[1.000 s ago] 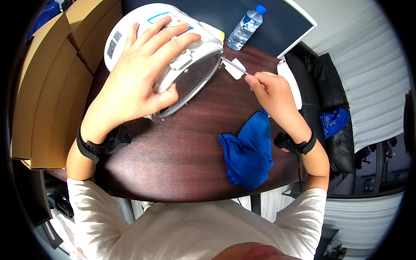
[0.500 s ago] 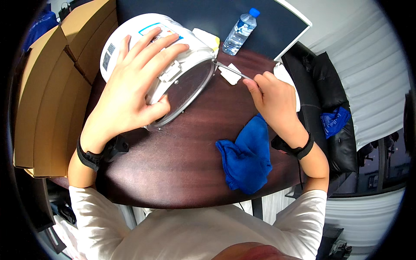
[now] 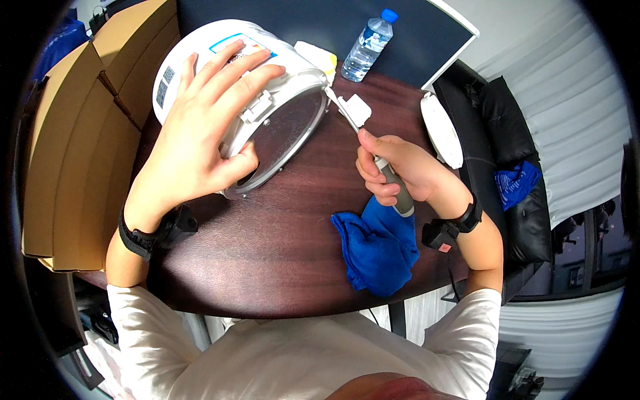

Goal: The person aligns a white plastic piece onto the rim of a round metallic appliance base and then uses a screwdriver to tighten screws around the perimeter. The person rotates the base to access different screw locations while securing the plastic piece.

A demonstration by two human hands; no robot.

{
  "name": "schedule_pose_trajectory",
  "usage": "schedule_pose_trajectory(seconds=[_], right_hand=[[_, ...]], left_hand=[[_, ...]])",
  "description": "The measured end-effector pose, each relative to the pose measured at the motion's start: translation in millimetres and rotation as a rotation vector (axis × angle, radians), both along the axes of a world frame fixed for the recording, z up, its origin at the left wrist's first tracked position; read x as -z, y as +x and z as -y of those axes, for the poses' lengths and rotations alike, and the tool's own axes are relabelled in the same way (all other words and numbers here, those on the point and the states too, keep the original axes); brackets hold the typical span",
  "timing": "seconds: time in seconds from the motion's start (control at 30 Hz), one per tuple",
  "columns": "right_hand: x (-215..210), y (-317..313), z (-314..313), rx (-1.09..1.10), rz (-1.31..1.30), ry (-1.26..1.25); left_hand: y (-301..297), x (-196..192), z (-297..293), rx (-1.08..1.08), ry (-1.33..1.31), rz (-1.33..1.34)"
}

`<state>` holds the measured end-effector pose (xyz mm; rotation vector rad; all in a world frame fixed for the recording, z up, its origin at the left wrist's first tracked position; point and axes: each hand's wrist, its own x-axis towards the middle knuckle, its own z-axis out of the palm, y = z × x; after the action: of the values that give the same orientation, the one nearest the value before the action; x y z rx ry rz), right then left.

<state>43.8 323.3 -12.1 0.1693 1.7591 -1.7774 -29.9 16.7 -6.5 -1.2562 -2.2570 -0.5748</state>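
A white rounded container lies on its side at the far left of the table, its open-looking end covered by a see-through round window with a pale rim. My left hand spreads over the container's side, thumb hooked at the rim, gripping it. In my right hand is a screwdriver with a grey handle, fingers wrapped round it. Its shaft points up and left, and the tip meets the rim's right side. A small white piece lies beside the shaft. Below the right hand is a crumpled blue cloth.
A water bottle with a blue cap stands at the back, before a dark partition. A white oval part lies at the table's right edge, near a black sofa. Cardboard boxes stand on the left.
My right hand has turned and dropped lower and nearer, bringing the screwdriver's handle into view and its shaft steeper. The tip stays by the rim. My left hand is nearly unmoved.
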Motion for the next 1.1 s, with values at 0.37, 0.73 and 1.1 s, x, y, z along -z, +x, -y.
schedule_pose_trajectory(seconds=[0.37,0.73,1.1], right_hand=[[1.4,3.2,-4.0,0.134,-1.296,1.449],[-0.6,1.0,5.3,0.076,-1.245,1.485],[5.6,-4.4,2.3,0.008,-0.263,0.405]], left_hand=[[-1.3,-0.7,-0.4,0.0,-0.014,0.012],[-1.0,-0.7,-0.5,-0.012,-0.02,-0.004],[-0.7,-0.2,-0.7,-0.019,-0.016,-0.007]])
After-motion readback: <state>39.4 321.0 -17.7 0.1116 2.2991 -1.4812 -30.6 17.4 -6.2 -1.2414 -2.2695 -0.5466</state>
